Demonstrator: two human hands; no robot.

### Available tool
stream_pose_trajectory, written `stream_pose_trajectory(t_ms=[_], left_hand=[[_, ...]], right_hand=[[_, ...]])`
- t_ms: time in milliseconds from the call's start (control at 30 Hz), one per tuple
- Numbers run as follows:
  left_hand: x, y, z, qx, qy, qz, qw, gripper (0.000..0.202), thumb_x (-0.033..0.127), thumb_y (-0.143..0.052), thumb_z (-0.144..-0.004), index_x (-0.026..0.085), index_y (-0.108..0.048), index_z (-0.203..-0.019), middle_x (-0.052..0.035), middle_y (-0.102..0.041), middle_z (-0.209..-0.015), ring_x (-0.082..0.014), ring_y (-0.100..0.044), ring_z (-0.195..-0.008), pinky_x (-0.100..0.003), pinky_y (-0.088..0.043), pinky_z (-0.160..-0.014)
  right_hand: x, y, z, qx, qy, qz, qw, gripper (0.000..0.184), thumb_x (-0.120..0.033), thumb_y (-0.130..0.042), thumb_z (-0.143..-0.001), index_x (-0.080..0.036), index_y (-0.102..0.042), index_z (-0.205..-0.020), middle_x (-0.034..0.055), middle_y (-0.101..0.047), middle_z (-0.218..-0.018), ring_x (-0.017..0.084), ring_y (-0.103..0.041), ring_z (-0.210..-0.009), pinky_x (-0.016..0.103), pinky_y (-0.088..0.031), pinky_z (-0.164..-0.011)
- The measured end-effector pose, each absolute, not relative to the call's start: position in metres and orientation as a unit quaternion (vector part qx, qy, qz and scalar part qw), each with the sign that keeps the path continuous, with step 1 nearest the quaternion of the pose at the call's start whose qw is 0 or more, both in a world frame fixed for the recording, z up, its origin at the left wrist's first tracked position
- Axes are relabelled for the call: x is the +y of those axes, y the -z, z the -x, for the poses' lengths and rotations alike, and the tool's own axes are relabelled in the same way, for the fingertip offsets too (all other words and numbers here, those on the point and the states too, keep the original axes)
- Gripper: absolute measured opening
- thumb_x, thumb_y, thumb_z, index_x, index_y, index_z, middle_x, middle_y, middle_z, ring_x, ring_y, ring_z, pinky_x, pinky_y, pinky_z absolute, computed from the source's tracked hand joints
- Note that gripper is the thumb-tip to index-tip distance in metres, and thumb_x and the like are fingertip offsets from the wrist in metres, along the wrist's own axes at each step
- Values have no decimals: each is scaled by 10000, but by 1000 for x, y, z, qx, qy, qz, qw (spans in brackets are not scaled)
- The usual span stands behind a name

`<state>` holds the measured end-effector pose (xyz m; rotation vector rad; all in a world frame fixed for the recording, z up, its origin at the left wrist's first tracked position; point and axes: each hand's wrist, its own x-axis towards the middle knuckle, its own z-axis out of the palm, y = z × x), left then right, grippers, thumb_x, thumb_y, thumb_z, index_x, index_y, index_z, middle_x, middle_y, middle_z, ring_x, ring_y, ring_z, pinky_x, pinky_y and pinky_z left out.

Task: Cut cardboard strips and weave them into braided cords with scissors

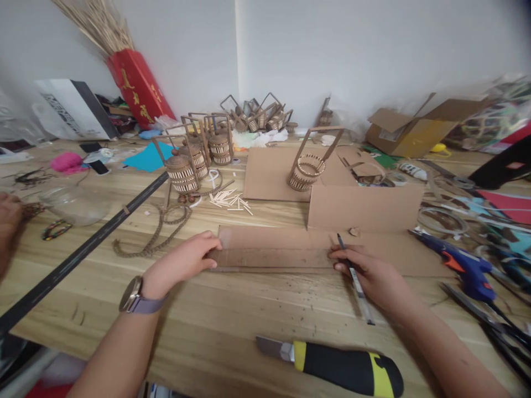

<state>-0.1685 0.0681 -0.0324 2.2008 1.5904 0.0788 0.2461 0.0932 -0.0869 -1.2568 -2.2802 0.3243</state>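
Note:
A long brown cardboard strip (269, 249) lies flat on the wooden table in front of me. My left hand (197, 257), with a watch on its wrist, pinches the strip's left end between thumb and fingers. A dark pen with a clear barrel (357, 284) is held in my right hand (367, 271), whose fingertips rest at the strip's right part. The pen slants, its upper end toward the strip. Nearer to me lies a yellow and black utility knife (336, 362) with its blade out, touched by neither hand.
A blue glue gun (468, 271) and scissors (485, 320) lie at the right. Small lidded baskets (182, 171), loose sticks (230, 200) and braided cord (153, 246) stand or lie beyond. An open basket (307, 168) sits on cardboard. Another person's hand (10, 221) shows far left.

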Motion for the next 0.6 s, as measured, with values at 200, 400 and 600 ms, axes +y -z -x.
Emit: stream_pose_trajectory(t_ms=[200,400,600], left_hand=[[69,32,169,572,-24,-793,208,167,161,-597,-791,188,-622,-954,-54,-595,-1011,-227,-584,-923,-315,-452,-812],[66,32,169,572,-17,-795,203,186,154,-602,-809,184,-644,-988,-70,-599,-1045,-250,-576,-984,-350,-452,-875],[64,37,167,548,-19,-815,188,506,119,-550,-829,248,-630,-1311,-75,-558,-1111,-255,-514,-1101,-372,-422,-996]], right_hand=[[94,85,-246,-841,-118,463,253,194,-336,-565,-907,-260,-738,-955,95,-772,-1034,267,-729,-951,415,-591,-815],[93,85,-246,-841,-119,463,253,190,-328,-562,-908,-264,-733,-960,89,-772,-1044,260,-728,-954,412,-588,-823],[93,86,-246,-842,-113,462,253,208,-353,-554,-915,-258,-736,-949,92,-768,-1039,261,-723,-964,422,-581,-848]])
